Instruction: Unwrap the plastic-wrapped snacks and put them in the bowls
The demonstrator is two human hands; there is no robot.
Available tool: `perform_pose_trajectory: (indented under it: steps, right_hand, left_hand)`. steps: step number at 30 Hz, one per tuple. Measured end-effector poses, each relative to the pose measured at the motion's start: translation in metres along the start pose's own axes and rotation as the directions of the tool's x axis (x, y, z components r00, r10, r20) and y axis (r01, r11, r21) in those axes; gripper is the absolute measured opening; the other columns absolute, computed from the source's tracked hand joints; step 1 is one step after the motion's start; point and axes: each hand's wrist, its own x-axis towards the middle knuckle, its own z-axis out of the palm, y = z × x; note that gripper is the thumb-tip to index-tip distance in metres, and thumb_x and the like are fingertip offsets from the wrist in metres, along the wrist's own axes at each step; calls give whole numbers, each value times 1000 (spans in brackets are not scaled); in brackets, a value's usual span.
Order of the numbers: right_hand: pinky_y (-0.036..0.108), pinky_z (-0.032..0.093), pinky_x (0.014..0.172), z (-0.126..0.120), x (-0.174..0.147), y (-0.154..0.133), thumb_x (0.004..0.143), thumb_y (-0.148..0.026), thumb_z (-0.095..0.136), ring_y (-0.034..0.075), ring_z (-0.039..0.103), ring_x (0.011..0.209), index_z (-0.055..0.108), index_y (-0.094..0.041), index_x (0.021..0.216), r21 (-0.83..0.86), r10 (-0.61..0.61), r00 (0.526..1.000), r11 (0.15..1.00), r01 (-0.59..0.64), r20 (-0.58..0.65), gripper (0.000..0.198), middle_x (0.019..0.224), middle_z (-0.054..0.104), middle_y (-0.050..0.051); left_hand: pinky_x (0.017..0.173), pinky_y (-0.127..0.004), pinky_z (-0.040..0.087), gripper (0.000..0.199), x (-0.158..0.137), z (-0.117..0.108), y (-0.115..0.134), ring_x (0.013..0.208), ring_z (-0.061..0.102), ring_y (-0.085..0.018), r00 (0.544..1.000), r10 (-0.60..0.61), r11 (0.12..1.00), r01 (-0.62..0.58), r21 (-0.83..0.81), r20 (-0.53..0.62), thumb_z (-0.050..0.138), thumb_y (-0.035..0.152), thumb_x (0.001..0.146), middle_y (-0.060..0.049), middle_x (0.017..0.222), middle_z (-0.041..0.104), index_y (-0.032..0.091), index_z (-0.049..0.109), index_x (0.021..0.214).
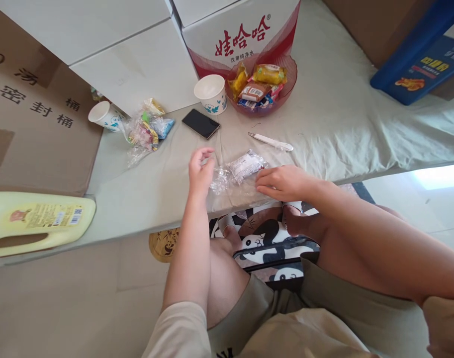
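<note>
Packet [246,166] is located amid clear film [221,183], between half-curled left hand [201,172] and bent-fingered right hand [276,182]; whether film is gripped by either cannot be told. Film handling is judged underway; a film-edge pinch seems called for. Beyond packet: white tool [271,141], bowl [281,101].

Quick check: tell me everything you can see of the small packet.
The packet is small, pillow-shaped and whitish, with dark print on its upper face. It looks like plastic, with crinkled clear film at its left. It lies aslant on the pale cloth, between the left hand and the right hand. Whether the right fingertips touch it is unclear.
</note>
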Motion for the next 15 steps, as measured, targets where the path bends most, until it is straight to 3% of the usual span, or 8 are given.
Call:
perform_pose_trajectory:
  steps: [3, 5, 10, 12, 15]
  right_hand:
    - [34, 40, 63, 2, 2, -4, 97, -30, 40, 22, 67, 76, 72, -26, 107, -39, 143, 989, 989, -144, -21, 34, 107, 73, 6]
    - [36, 41, 63, 3, 4, -4, 94, -28, 43, 24, 67, 75, 67, -26, 124, -109, 269, 961, 955, -274, -65, 38, 115, 71, 10]
    - [37, 47, 62, 2, 7, 0, 85, -43, 62, 28, 68, 82, 52, -28, 144, -95, 371, 911, 915, -391, -178, 62, 133, 63, 14]
    - [37, 49, 64, 2, 7, 0, 81, -46, 67, 29, 68, 84, 45, -31, 150, -62, 382, 907, 915, -398, -178, 73, 134, 63, 13]
    - [39, 52, 69, 1, 7, 0, 87, -45, 61, 30, 70, 92, 46, -35, 149, -22, 394, 902, 915, -403, -177, 65, 131, 67, 9]
  left_hand:
    - [88, -28, 49, 31, -6, 5, -1, 108, 61, -21, 943, 87, 972, -151, 179, 322, 76, 25, 68, -6, 113, 68, 23, 70, 98]
    - [89, -30, 48, 34, -10, 10, -2, 99, 63, -20, 908, 51, 954, -168, 250, 415, 80, 27, 67, -5, 110, 69, 23, 71, 100]
    - [75, -26, 48, 6, -14, 22, 0, 78, 63, -15, 942, -23, 991, -23, 133, 335, 70, 25, 79, -1, 81, 69, 21, 69, 82]
    - [64, -23, 45, 8, -17, 25, 6, 73, 62, -14, 939, -90, 996, 86, 28, 333, 68, 27, 80, -1, 77, 68, 20, 66, 79]
    - [50, -19, 37, 18, -22, 27, 15, 70, 64, -14, 912, -184, 950, 260, -172, 367, 69, 35, 78, -2, 81, 70, 21, 61, 81]
